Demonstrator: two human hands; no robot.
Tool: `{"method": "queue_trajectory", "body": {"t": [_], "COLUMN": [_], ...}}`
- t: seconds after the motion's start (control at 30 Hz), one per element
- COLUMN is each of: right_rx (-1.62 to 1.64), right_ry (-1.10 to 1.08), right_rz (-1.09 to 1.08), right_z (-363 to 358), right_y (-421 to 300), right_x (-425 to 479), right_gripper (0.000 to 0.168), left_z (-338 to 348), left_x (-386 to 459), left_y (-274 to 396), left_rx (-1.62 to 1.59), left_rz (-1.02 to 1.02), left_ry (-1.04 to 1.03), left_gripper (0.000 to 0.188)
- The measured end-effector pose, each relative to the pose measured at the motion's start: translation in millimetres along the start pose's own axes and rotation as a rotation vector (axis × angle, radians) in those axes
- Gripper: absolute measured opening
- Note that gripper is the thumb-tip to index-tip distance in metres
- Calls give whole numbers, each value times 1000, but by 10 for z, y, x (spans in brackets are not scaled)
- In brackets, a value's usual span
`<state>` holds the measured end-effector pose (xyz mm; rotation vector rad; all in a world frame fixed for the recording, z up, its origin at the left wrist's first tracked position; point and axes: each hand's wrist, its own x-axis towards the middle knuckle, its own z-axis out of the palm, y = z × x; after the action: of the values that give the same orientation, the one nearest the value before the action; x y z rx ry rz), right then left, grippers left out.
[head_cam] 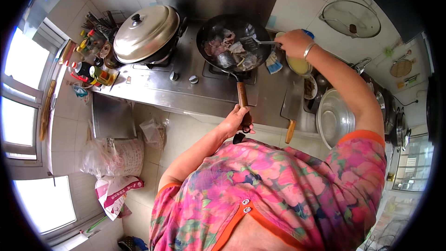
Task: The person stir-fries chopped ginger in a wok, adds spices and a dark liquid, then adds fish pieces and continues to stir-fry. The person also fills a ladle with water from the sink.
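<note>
My left hand (236,121) is wrapped around the wooden handle (241,94) of a black wok (205,38), which sits over the right burner of a steel gas stove. Pieces of fish (226,57), some pinkish and some with silvery skin, lie in the wok. In my right hand (296,43) is the handle of a slotted metal spatula (250,42). Its blade rests among the pieces at the wok's right side. Just below my right hand stands a bowl of yellowish liquid (299,65), partly hidden by the hand.
Left of the wok stands a large lidded pan (148,35). Several seasoning bottles (101,75) crowd the counter's left end. To the right are a blue-and-white brush (274,64), a cleaver (292,108) with its wooden handle over the counter edge, and a metal basin (334,118). Bags (122,157) stand on the floor.
</note>
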<state>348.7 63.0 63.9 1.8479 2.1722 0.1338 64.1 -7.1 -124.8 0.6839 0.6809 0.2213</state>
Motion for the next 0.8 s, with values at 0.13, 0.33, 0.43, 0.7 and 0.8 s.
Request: {"method": "queue_trajectory", "body": {"t": [0.13,0.33,0.43,0.7,0.8], "right_rx": [-8,-188,-167,390,586], "right_ry": [81,-66,-96,5,-8], "right_rz": [176,156,197,133,235], "right_z": [-92,-209,-93,1078,1126], "right_y": [281,266,295,568,147], "right_x": [-50,326,485,646,734], "right_gripper": [23,20,23,32,34], "left_z": [29,36,43,-52,-100], "left_x": [-39,-41,-82,-89,-100], "left_y": [31,20,23,26,34], "left_rx": [23,16,25,49,60], "left_rz": [-6,-13,-3,7,5], "left_ry": [28,57,78,41,38], "left_gripper": [26,26,26,28,30]}}
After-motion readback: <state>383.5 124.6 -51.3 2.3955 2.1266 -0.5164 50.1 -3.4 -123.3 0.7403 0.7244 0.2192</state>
